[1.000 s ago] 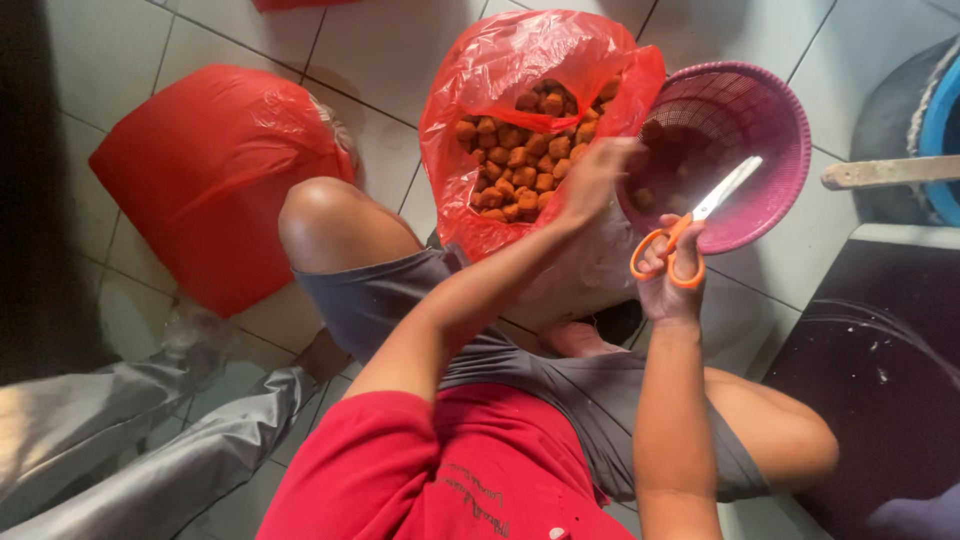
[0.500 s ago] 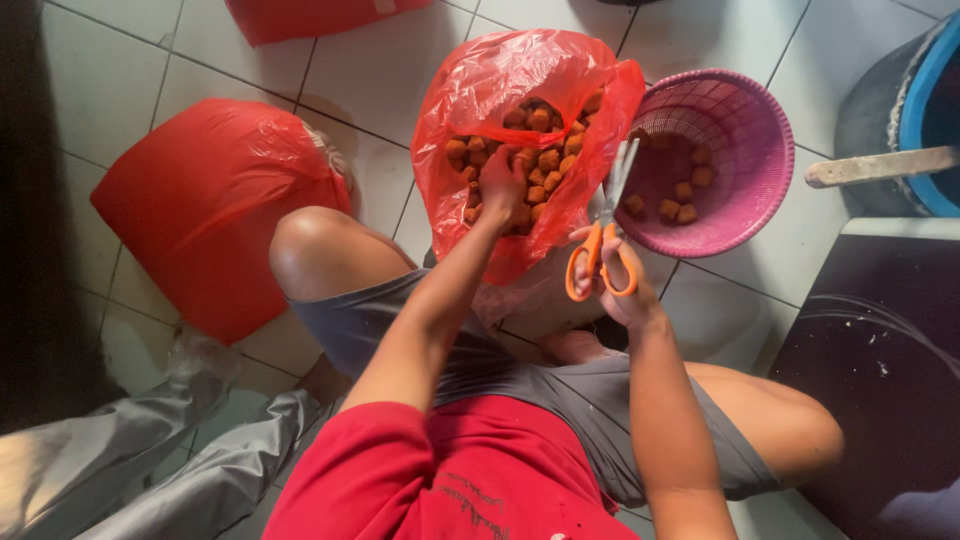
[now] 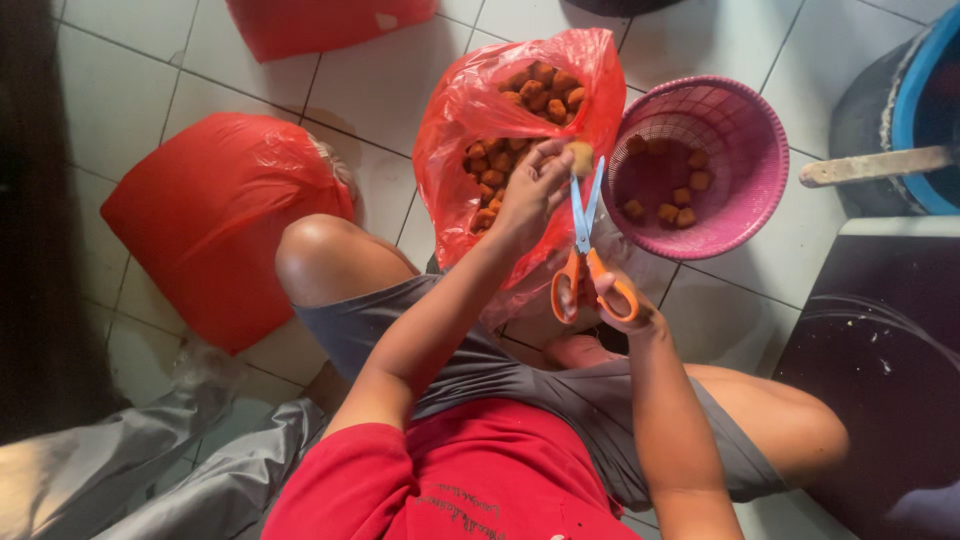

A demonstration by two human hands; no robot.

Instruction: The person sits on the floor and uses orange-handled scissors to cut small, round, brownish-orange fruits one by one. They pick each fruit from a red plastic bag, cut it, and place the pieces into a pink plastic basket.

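Note:
My left hand [image 3: 532, 190] pinches one small round orange fruit [image 3: 580, 157] just above an open red plastic bag [image 3: 480, 110] full of the same fruit. My right hand [image 3: 612, 300] grips orange-handled scissors [image 3: 584, 245], whose blue blades point up and are spread around the fruit. To the right stands a pink plastic basket [image 3: 765, 150] with several fruits in its bottom. I sit on the floor with my knees apart, the bag between them.
A closed red bag [image 3: 215, 225] lies on the white tiled floor to the left, another red bag [image 3: 320, 25] at the top edge. A blue tub [image 3: 930, 110] with a wooden handle [image 3: 875, 165] is at the right. Grey cloth [image 3: 150, 480] lies at the lower left.
My left hand has drawn a fruit out of the bag and lifted it to the scissors. My right hand has turned the scissors upright and opened the blades around it.

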